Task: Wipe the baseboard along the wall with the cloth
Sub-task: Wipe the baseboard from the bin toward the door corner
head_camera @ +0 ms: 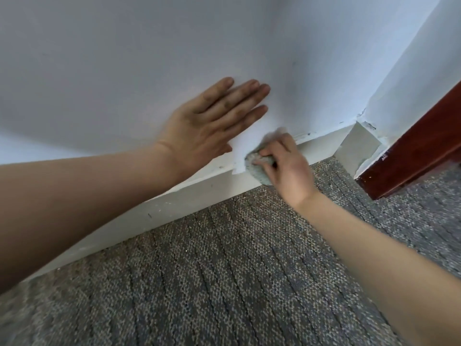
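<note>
Carpet, white baseboard, pale wall. Mid-wipe: pinching the cloth against the baseboard with the right hand, bracing the spread left hand on the wall. Next, probably sliding toward the corner

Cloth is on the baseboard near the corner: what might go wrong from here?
1. The left hand lies flat on the wall and its fingers look smudged, so it may leave marks.
2. There is chipped paint above the baseboard corner; the cloth gripped by the right hand may flake it more.
</note>
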